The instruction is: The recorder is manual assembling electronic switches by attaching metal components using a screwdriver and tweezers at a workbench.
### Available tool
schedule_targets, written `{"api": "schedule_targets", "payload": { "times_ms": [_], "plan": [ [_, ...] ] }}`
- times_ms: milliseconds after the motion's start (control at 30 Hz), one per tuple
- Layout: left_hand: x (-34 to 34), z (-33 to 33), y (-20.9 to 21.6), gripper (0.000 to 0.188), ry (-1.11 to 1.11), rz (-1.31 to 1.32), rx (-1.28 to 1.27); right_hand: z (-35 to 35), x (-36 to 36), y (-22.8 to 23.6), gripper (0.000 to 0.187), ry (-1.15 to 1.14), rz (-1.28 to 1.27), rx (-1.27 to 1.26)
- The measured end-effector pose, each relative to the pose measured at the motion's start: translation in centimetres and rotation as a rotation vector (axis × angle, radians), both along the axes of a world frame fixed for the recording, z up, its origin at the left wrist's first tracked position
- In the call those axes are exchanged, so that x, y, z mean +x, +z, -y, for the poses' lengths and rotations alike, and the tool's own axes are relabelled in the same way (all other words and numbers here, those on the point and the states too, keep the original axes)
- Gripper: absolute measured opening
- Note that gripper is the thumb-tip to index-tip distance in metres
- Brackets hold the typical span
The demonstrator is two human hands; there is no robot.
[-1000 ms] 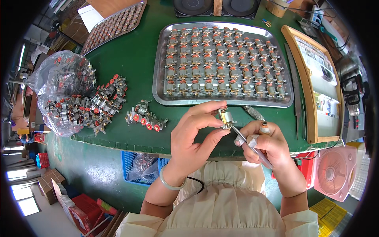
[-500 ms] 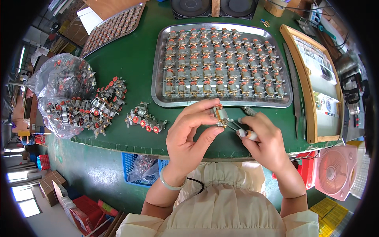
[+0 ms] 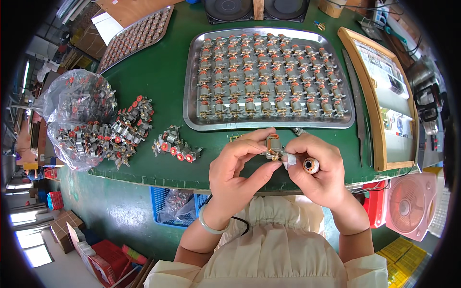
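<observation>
My left hand (image 3: 241, 168) pinches a small motor-like part (image 3: 273, 145) between thumb and fingers. The part has a grey metal body, an orange top and brassy tabs at its lower end. My right hand (image 3: 317, 165) is closed around a slim tool (image 3: 311, 166) whose round, hollow white-and-brown handle end faces up. Its working tip is hidden behind the fingers. A white wrap (image 3: 290, 160) shows at the right thumb tip, close beside the part's tabs. Beyond my hands, a metal tray (image 3: 186, 103) holds rows of similar parts.
Left on the green table (image 3: 158, 86) lie a small cluster of parts (image 3: 176, 144) and a plastic bag (image 3: 57, 103) spilling more. A second filled tray (image 3: 165, 21) stands far left. At right are a long dark blade-like strip (image 3: 354, 96) and a wooden frame (image 3: 379, 129).
My right hand has moved up and left against the part, and the tool's handle end has turned upward. My left hand has shifted slightly right and down with the part. A small brassy piece is uncovered.
</observation>
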State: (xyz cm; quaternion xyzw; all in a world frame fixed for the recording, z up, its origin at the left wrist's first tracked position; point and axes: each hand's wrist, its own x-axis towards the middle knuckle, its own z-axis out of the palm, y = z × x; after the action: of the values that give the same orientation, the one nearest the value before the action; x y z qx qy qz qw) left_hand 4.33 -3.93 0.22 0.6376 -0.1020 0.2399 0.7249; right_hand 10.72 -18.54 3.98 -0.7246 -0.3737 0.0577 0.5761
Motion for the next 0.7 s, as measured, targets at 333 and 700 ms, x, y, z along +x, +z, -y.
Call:
{"api": "schedule_targets", "payload": {
  "times_ms": [333, 700],
  "plan": [
    [-0.1, 0.0, 0.2, 0.029, 0.064, -0.015, 0.065, -0.1, -0.2, -0.2, 0.013, -0.016, -0.001, 0.027],
    [0.1, -0.4, 0.2, 0.027, 0.015, -0.036, 0.057, 0.5, 0.8, 0.0, 0.016, 0.034, 0.050, -0.030]
  ]
}}
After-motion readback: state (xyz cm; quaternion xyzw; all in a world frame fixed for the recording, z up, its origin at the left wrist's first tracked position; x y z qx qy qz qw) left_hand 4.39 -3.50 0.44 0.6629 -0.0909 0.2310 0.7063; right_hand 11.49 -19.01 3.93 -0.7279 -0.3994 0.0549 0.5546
